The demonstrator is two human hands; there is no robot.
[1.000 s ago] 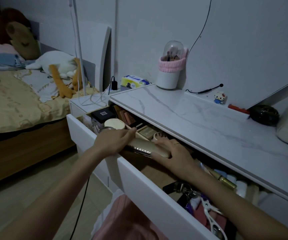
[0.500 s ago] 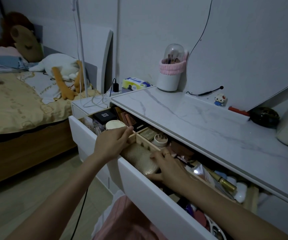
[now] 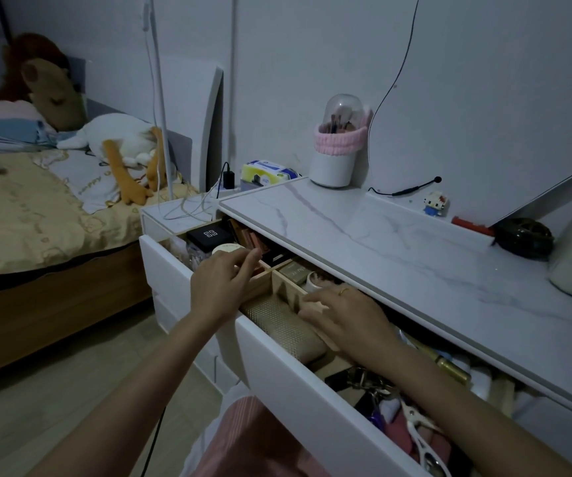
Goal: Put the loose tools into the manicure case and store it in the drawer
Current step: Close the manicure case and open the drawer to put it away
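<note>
The gold manicure case [image 3: 283,327] lies flat in the open drawer [image 3: 312,390], against its front edge, in a compartment beside a wooden divider [image 3: 286,289]. The right hand [image 3: 344,320] rests on the case's far end, fingers fairly straight, pressing more than gripping. The left hand [image 3: 221,287] hovers over the divider with fingers loosely curled, its grip holding nothing. The likely risk: the case may sit proud on the divider or on clutter beneath, so the drawer could jam against the tabletop [image 3: 415,256] edge when pushed, or catch fingers.
</note>
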